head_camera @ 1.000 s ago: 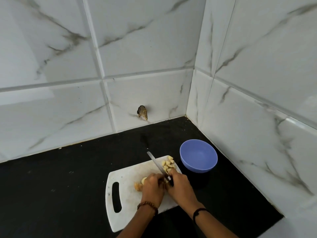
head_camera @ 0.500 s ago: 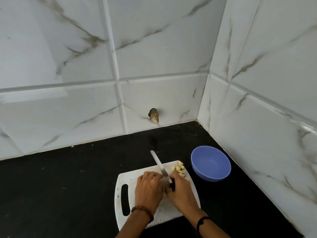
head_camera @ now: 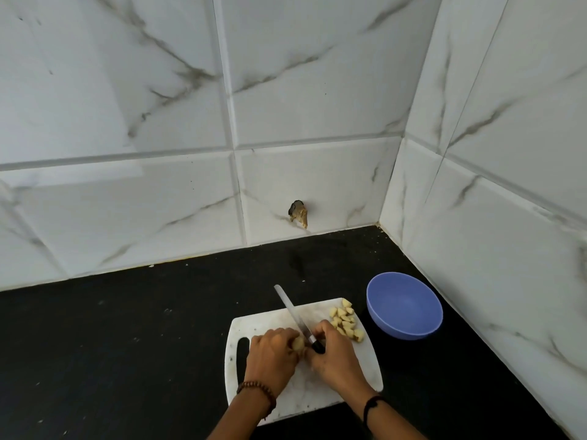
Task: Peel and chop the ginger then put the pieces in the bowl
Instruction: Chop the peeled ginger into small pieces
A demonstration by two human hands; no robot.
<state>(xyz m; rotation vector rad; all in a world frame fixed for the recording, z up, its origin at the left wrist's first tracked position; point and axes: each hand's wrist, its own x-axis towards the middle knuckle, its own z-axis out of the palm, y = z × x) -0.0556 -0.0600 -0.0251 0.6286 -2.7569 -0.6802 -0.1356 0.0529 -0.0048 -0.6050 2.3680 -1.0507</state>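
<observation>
Change: half a second ago the left hand (head_camera: 273, 354) hid the ginger (head_camera: 298, 344) under its knuckles; now the pale cut end shows at the fingertips, tight against the knife (head_camera: 293, 312). Hands and knife sit on the same part of the cutting board (head_camera: 263, 323) as before.
Worktop: the black worktop (head_camera: 127, 344) runs to white marbled wall tiles at 12 and 3 o'clock.
Cutting board: white, flat on the worktop, handle slot at its 9 o'clock edge.
Left hand: palm down at the board's middle, fingers curled over the ginger and pinning it down. A beaded bracelet (head_camera: 259, 389) is on the wrist.
Ginger: a peeled, yellowish stub peeping out at the hand's 3 o'clock side.
Knife: narrow blade, tip pointing to 11 o'clock past the board's far edge, edge down just beside the ginger.
Right hand: the right hand (head_camera: 333, 354) is wrapped round the knife's black handle, knuckles close to the left hand's, with a black band (head_camera: 371, 404) on the wrist.
Chopped pieces: the chopped pieces (head_camera: 344, 319) lie in a loose heap at the board's 2 o'clock corner, just beside the right hand's knuckles.
Bowl: the blue bowl (head_camera: 403, 304) stands on the worktop at 3 o'clock of the heap, near the board but apart.
</observation>
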